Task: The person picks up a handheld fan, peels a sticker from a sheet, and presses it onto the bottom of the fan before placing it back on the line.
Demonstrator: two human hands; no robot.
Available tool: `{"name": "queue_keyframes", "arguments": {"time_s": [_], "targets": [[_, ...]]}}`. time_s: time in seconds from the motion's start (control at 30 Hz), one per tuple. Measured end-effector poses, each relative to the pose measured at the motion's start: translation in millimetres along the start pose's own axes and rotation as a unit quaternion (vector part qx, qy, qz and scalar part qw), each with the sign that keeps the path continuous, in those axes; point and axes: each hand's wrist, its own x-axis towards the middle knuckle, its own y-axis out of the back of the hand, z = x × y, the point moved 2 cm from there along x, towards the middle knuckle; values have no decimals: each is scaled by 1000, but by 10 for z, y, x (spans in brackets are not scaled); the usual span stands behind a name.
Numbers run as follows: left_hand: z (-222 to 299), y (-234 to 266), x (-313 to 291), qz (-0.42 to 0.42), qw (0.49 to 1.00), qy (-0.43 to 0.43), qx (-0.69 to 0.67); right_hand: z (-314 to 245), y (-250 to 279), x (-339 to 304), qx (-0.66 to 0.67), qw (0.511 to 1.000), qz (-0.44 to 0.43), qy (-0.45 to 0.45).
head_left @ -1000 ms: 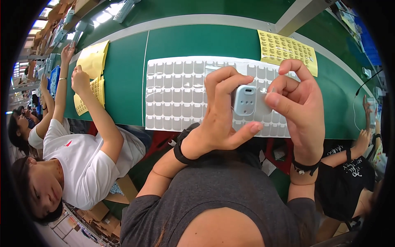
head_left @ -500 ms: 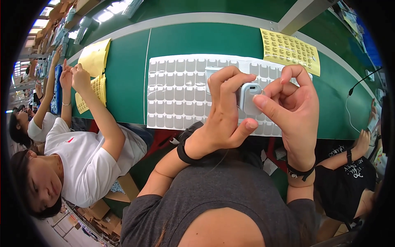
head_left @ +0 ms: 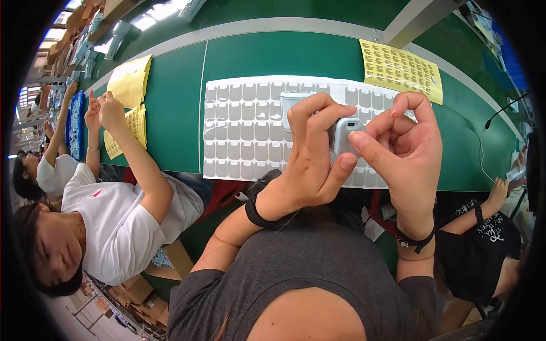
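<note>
Between my two hands is a light-blue device (head_left: 343,141) with a rounded end and a small charging port. My left hand (head_left: 310,156) has its bent fingers against the device's left side, with the thumb standing away. On the other side, my right hand (head_left: 412,150) presses its thumb to the device near the port, fingers curled. Beneath them lies a white sheet (head_left: 336,86) with rows of grey rounded stickers. Left of my left fingers, a pale-blue edged part (head_left: 289,108) shows over the sheet; whether it joins the device I cannot tell.
Yellow printed sheets (head_left: 401,68) lie at the back right of the green table (head_left: 273,54); more yellow sheets (head_left: 131,82) lie at the left. A co-worker in white (head_left: 122,221) sits at my left, another in black (head_left: 478,244) at my right. A cable (head_left: 483,148) hangs at the right.
The device has shifted slightly down and tilted between my fingers. Both hands keep nearly the same pose.
</note>
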Motion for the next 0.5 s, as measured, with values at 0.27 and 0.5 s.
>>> {"name": "queue_keyframes", "arguments": {"time_s": [0.27, 0.5], "targets": [[5, 45, 16, 18, 999, -6, 38, -57, -6, 21, -57, 998, 8, -3], [145, 162, 158, -46, 992, -69, 95, 14, 99, 117, 36, 980, -170, -100]]}}
